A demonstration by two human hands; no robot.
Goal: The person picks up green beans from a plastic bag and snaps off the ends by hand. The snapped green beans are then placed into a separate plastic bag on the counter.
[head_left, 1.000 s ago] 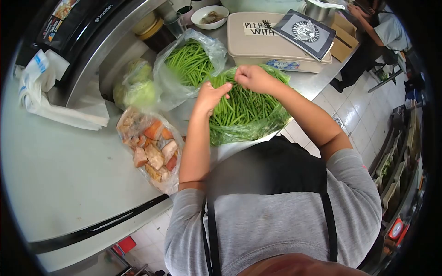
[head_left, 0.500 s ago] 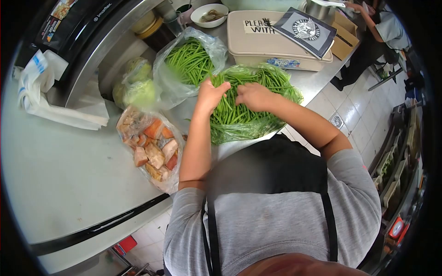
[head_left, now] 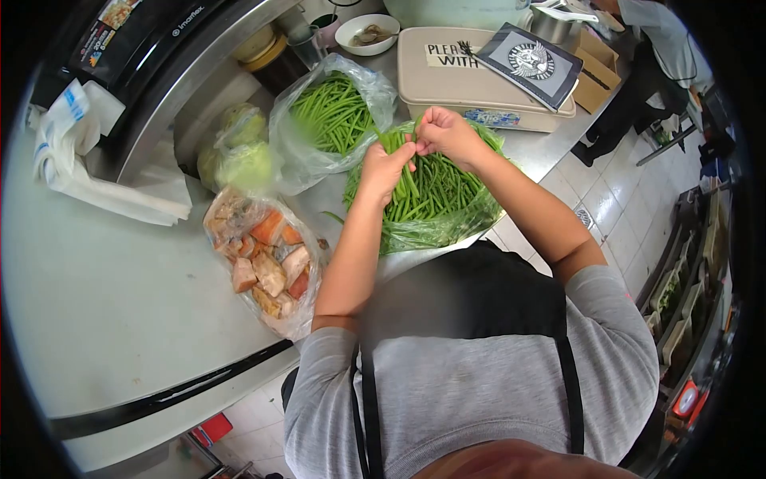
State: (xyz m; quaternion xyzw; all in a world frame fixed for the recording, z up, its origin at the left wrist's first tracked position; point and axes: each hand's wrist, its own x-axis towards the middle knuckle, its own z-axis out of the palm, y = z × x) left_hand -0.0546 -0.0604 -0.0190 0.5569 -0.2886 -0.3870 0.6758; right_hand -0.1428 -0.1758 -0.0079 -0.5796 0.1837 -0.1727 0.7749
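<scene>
A plastic bag of long green beans [head_left: 447, 191] lies spread on the metal counter in front of me. Above its left part, my left hand [head_left: 387, 170] is closed around a small bunch of green beans, their ends poking up past the thumb. My right hand [head_left: 448, 137] meets it at the fingertips, pinching at the end of the beans; exactly what sits between those fingers is hidden. Left of my hands stands a second clear bag of green beans [head_left: 335, 112], its mouth open.
Nearer on the left lies a bag of meat chunks [head_left: 271, 263], with a bag of pale green vegetables [head_left: 243, 156] behind it. A lidded beige box [head_left: 447, 68] carries a dark booklet [head_left: 531, 64]. A white bowl [head_left: 367, 36] stands behind. Another person [head_left: 650, 72] is at far right.
My right hand has come up out of the bean pile to my left fingertips. My left hand has shifted slightly right and down, now holding a bunch of beans.
</scene>
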